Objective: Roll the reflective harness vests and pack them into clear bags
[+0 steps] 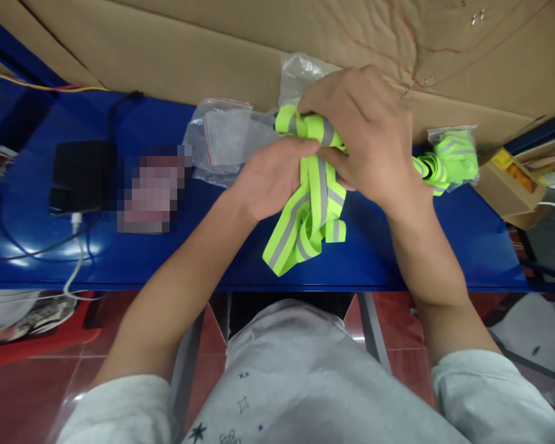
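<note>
A neon yellow-green reflective strap (324, 185) with a grey stripe is bunched between my two hands, its loops hanging down over the blue table. My left hand (277, 172) is under the upper folds, palm turned up, with its fingers hidden behind the strap. From above, my right hand (365, 129) curls its fingers and thumb around the folded part. Just behind the hands lie clear zip bags (229, 135), and another clear plastic bag (300, 71) leans on the cardboard. To the right, more of the same strapping (456, 157) sits partly in a clear bag.
A black device (81, 176) with a white cable plugged in lies on the blue table (374, 253), beside a blurred-out flat object (152, 194). Brown cardboard (189, 43) with thin red wires stands along the back. An open small carton (513, 185) is at the right end.
</note>
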